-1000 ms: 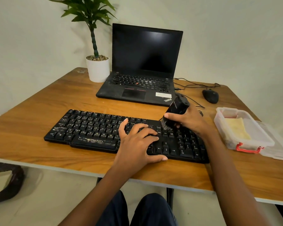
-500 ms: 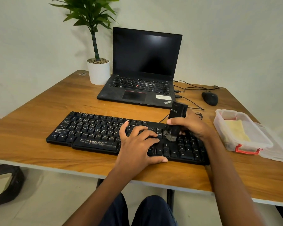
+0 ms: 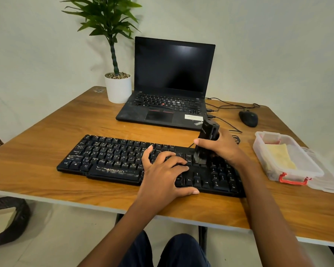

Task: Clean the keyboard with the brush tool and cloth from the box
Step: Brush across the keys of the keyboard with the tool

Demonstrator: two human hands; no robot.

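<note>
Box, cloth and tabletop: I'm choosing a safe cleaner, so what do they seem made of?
The box: clear glossy plastic; the cloth shows through its wall. The cloth: soft yellow fabric, apparently, weave too small to tell. The tabletop: wood or wood-look laminate, brown grain, smooth sheen.

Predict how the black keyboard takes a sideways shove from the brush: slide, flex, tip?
Probably stiff: the keyboard is a long slab lying flat on the table. Likely light enough to slide on smooth wood, which may be why the left hand rests on it. Tipping seems unlikely: it sits low.
</note>
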